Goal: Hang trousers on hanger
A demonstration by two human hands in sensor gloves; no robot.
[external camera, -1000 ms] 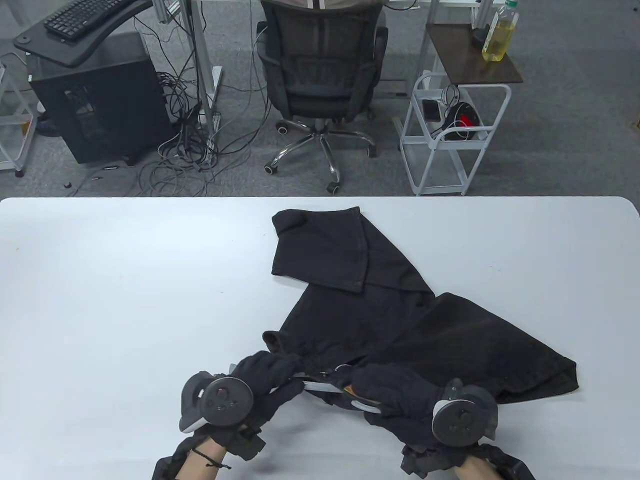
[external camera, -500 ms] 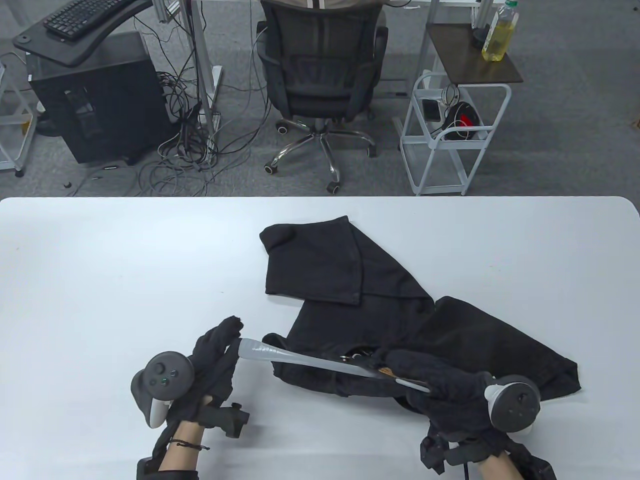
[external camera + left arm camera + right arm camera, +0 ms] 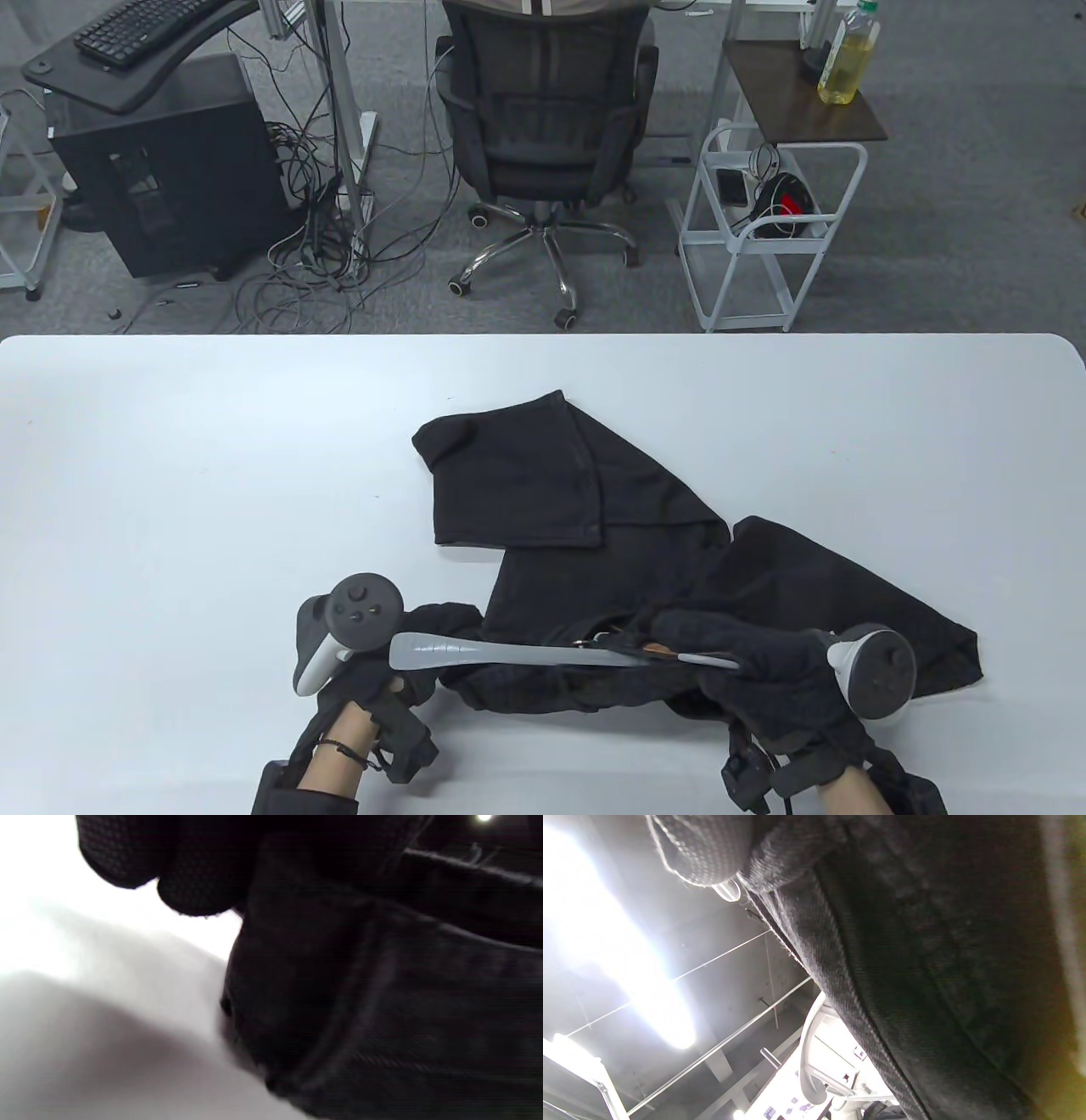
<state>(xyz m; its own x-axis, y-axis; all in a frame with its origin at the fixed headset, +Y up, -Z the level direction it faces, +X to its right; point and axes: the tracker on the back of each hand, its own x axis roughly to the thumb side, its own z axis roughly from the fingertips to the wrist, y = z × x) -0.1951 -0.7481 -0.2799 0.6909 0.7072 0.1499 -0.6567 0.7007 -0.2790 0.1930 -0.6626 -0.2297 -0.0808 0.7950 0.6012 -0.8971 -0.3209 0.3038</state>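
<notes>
- The black trousers [image 3: 636,552] lie in a bunch on the white table [image 3: 170,475], a bit right of the middle and toward the near edge; one folded leg points to the far left, and it now sits nearer and more to the left than it did a moment ago.
- The grey hanger [image 3: 526,654] lies across the near part of the trousers, almost flat from left to right; half a second ago it sloped up to the far left, and now its wide left end is lower and closer to the near edge.
- The left hand [image 3: 365,671] is at the left end of the hanger, near the table's near edge; before, it was open with the fingers spread and pointing to the far side; now it has turned, and the tracker covers most of it; in the left wrist view two fingertips [image 3: 195,887] curl right beside the dark cloth; I cannot tell if they hold the cloth or the hanger.
- The right hand [image 3: 755,671] is closed around the right end of the hanger, with trouser cloth bunched under it; it holds on in nearly the same place as before; the right wrist view shows dark cloth pressed close against the glove [image 3: 704,853].
</notes>
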